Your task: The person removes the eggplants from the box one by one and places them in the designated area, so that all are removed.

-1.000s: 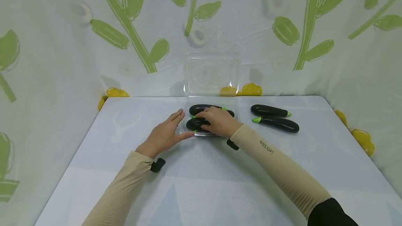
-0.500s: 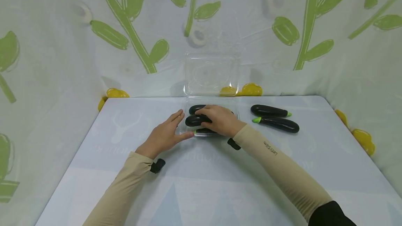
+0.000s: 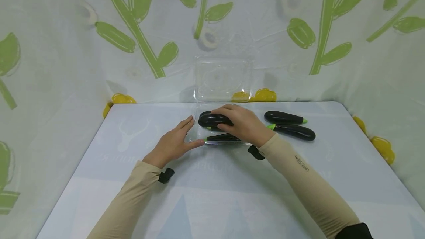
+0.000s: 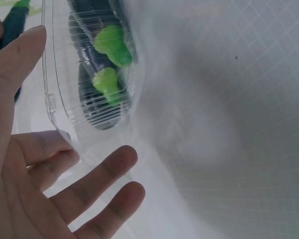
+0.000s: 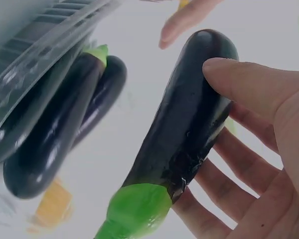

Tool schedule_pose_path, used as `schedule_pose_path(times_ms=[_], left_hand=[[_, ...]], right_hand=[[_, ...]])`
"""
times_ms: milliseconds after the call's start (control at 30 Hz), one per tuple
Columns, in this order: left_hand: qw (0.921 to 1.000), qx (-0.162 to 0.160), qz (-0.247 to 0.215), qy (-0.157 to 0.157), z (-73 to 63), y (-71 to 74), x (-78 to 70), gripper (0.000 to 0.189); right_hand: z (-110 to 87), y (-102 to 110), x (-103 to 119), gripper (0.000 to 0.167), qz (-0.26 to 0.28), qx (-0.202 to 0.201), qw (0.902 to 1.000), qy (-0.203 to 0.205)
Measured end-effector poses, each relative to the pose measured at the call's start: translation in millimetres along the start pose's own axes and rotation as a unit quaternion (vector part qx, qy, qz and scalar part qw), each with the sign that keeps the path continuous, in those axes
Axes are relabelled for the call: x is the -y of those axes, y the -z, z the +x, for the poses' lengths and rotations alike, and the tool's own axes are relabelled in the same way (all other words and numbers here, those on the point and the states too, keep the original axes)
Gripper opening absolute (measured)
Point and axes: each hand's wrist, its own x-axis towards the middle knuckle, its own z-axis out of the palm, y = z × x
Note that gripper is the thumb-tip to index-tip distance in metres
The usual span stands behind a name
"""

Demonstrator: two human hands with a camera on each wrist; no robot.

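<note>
A dark purple eggplant (image 3: 214, 120) with a green stem cap (image 5: 139, 209) is in my right hand (image 3: 245, 123), raised over a clear plastic clamshell box (image 3: 196, 132). In the right wrist view, my thumb (image 5: 239, 82) lies on one side of it and the fingers on the other. More eggplants (image 5: 55, 124) lie inside the box. One eggplant (image 3: 224, 137) shows along the front wall; others are partly hidden by the held one. At the box's left front corner rests my left hand (image 3: 172, 145), fingers spread and fairly straight, thumb by the front rim.
Two more eggplants (image 3: 285, 117) lie on the pale table (image 3: 212, 202) right of the box. The box's clear lid (image 3: 222, 78) stands upright at the back, near the leaf-patterned curtain (image 3: 259, 21).
My right hand has lifted an eggplant out from among those in the box, up and slightly away toward the back right. My left hand has stayed in place.
</note>
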Motion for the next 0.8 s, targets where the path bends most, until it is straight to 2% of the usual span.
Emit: schedule_pose_path(times_ms=[333, 600, 800], left_hand=[[1.0000, 0.001, -0.004, 0.008, -0.9, 1.0, 1.6, 0.096], [1.0000, -0.002, -0.003, 0.004, -1.6, 0.3, 4.7, 0.096], [1.0000, 0.004, -0.007, 0.004, -1.1, -1.9, 4.6, 0.097]], right_hand=[[-19.7, 12, -4, 0.048, -0.003, -0.100, 0.9946, 0.028], [-37.7, 23, -12, 0.053, -0.008, -0.136, 0.9897, 0.043], [-57.0, 35, -29, 0.055, -0.031, -0.152, 0.9872, 0.037]])
